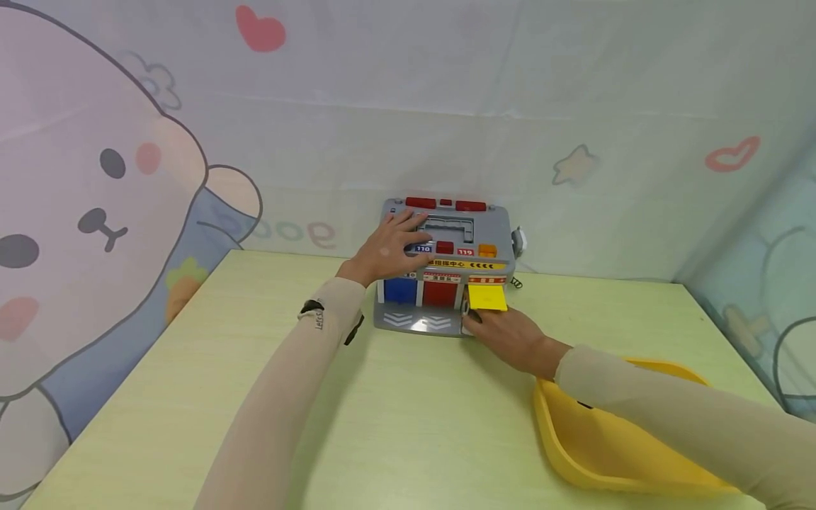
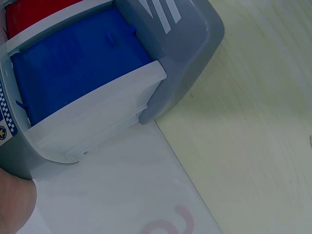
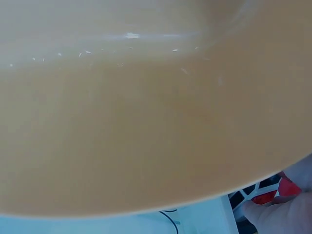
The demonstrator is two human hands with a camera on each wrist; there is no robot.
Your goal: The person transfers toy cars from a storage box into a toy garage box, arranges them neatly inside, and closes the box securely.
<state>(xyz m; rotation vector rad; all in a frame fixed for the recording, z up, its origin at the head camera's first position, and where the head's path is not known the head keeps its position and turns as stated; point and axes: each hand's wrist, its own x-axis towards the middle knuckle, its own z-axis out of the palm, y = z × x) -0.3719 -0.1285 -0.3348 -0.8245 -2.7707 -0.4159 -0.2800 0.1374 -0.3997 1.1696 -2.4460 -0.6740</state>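
A grey toy rescue station (image 1: 491, 227) stands at the back of the table, with blue, red and yellow doors. My left hand (image 1: 389, 248) rests on its roof, fingers spread beside the carry handle. The blue door (image 2: 78, 58) is down in the left wrist view, and so is the red door (image 1: 440, 293) in the head view. The yellow door (image 1: 487, 297) is raised and sticks outward. Under it, my right hand (image 1: 510, 336) reaches into the bay. In the right wrist view its fingers pinch a small red piece (image 3: 288, 187), mostly hidden, kind unclear.
A yellow plastic basket (image 1: 554, 446) stands at the right front, under my right forearm. Its wall fills most of the right wrist view. A small dark coiled cord (image 1: 516, 283) lies right of the station. Behind the table hangs a printed cloth (image 1: 382, 106).
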